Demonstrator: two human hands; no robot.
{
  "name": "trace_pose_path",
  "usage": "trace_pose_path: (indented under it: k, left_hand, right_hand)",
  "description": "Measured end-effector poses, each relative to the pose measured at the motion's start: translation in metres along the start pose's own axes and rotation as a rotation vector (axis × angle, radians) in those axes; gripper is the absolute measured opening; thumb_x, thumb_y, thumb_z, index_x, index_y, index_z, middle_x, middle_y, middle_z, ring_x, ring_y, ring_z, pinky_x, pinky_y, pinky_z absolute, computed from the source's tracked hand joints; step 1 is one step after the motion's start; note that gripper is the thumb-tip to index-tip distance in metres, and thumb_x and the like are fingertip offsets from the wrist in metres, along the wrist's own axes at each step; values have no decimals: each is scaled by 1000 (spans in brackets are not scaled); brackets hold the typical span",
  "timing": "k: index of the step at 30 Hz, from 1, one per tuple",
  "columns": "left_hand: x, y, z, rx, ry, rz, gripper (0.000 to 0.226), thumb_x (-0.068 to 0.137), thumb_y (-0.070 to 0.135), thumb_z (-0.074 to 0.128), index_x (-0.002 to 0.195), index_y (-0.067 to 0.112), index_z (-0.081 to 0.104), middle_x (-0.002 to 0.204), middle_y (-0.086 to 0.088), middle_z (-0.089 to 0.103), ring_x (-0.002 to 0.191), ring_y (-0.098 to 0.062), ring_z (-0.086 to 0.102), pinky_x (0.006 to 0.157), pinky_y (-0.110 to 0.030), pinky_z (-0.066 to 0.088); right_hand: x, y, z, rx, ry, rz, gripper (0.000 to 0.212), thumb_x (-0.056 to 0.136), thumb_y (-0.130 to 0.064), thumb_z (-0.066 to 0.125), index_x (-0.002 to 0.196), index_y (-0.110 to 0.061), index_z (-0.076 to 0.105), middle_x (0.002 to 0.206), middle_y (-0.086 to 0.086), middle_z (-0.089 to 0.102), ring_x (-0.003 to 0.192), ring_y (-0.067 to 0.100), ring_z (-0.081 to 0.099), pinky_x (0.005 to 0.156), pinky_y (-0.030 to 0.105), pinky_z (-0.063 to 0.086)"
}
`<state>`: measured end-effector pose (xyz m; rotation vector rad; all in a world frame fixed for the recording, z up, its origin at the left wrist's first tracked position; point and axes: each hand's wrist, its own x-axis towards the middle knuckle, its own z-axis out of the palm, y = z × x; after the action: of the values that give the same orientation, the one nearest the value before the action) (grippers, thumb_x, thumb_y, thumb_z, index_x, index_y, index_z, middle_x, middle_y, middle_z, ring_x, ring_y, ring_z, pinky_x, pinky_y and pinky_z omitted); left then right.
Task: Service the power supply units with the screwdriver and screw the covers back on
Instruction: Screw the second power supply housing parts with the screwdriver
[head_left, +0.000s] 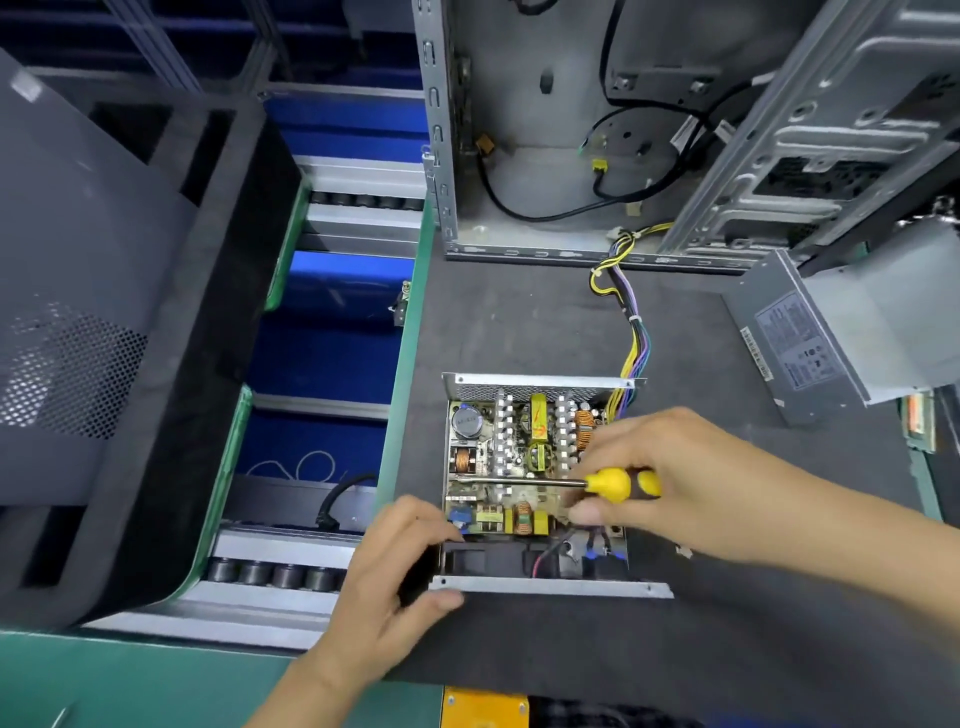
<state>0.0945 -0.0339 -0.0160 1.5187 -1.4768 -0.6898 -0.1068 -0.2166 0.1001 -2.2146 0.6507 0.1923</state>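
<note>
An open power supply unit (535, 588) lies on the dark mat, its circuit board with coils and heat sinks exposed. My right hand (675, 483) grips a screwdriver (618, 484) with a yellow and black handle; its steel shaft lies level across the board, pointing left. My left hand (395, 571) clasps the unit's near left corner, thumb on the front flange. The unit's grey cover (841, 332), labelled on one side, rests at the right on the mat. A bundle of coloured wires (631, 332) runs from the unit's far side toward the back.
An open computer case (571, 130) with loose black cables stands at the back. A large dark grey panel (104, 312) on black foam fills the left. Between them runs a roller conveyor (291, 571) with blue bins below. A yellow block (483, 706) sits at the near table edge.
</note>
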Motion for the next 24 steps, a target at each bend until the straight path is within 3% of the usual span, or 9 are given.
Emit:
trace_pose_path:
  k: [4,6,10,12,14,15,17,20,24]
  left_hand:
    - [-1,11,4,115,18,-13,51,99,64,26,104,22,54,107,12,48,101,-1,50,83,-18,43]
    - [4,21,4,146,42,-31,52,99,64,23,103,23,55,106,13,48,101,0,49,84,-16,41]
    - [25,56,7,40,157,-117,52,99,59,30,78,17,51,68,6,48,62,-5,45,57,-19,35]
    - [39,74,8,-28,224,-219,51,93,58,33,65,16,36,56,-6,37,51,-12,32,51,-27,30]
    - [53,88,6,-140,299,-316,53,90,62,36,61,18,35,53,-6,37,52,-13,34,52,-25,33]
    - [59,92,4,-222,325,-374,60,91,66,38,61,14,45,55,-8,47,55,-13,43,57,-24,38]
    - [66,91,0,-393,321,-507,77,90,71,43,79,-2,65,76,-20,70,71,-26,64,69,-33,50]
    - [69,90,-7,-471,254,-619,89,84,68,43,93,-19,59,92,-41,62,77,-32,58,75,-43,45]
    - [75,96,-17,-420,163,-619,84,88,65,41,98,-17,58,94,-43,58,77,-31,54,74,-44,41]
  right_hand:
    - [-22,23,-16,-80,84,108,34,83,-51,60,80,-18,69,74,1,62,67,15,49,61,22,39]
    - [-39,40,-25,-8,211,220,25,82,-46,64,78,-22,70,69,-4,63,61,11,49,59,25,41]
    - [-80,76,-15,98,469,366,16,79,-31,75,68,-21,69,63,-10,60,56,6,43,55,15,36]
    - [-95,87,3,84,480,389,20,76,-28,78,64,-19,65,66,-11,59,60,8,44,58,14,36]
    - [-103,98,22,50,429,396,25,74,-30,79,64,-16,61,68,-7,54,61,10,45,58,18,35]
    - [-104,104,29,32,414,399,26,74,-30,80,66,-15,61,69,-3,53,64,14,48,61,23,37]
    - [-102,111,38,82,420,393,19,73,-30,81,72,-19,65,73,-1,55,70,16,54,67,31,42]
    - [-95,114,48,167,378,316,16,71,-32,83,80,-31,70,82,-2,61,77,12,60,76,35,48]
    - [-88,118,52,57,370,261,16,75,-39,78,77,-28,65,78,-6,58,74,10,57,73,37,50]
